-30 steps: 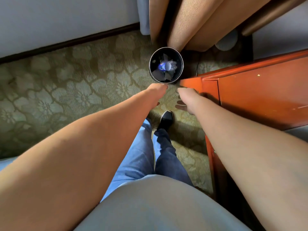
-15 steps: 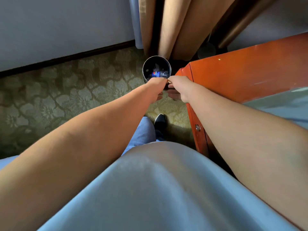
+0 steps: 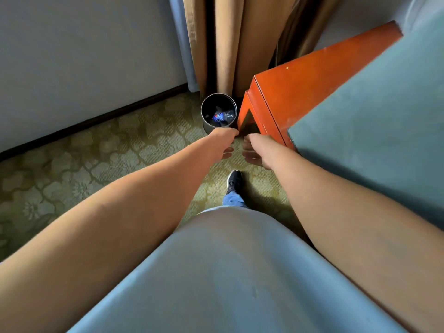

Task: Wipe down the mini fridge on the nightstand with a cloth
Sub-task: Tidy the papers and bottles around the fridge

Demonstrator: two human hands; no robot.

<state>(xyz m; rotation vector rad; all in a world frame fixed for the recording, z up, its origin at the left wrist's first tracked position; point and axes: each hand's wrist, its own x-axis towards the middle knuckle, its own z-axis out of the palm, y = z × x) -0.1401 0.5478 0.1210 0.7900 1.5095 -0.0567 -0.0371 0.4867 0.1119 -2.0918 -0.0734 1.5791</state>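
Over carpet (image 3: 101, 169), near bin (image 3: 219, 111): my left hand (image 3: 222, 143) and right hand (image 3: 255, 150) just apart, fingers loosely curled, holding nothing I can see. No cloth in view. Fridge not visible; orange nightstand (image 3: 310, 85) to my right. Risk: starting without cloth, bare hands only smear. Leaning in, foot may knock bin.

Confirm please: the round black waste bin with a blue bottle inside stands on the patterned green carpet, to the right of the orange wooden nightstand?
Not quite. The head view shows the round black waste bin to the left of the orange wooden nightstand, at its corner. The blue bottle and the patterned green carpet are as you say.
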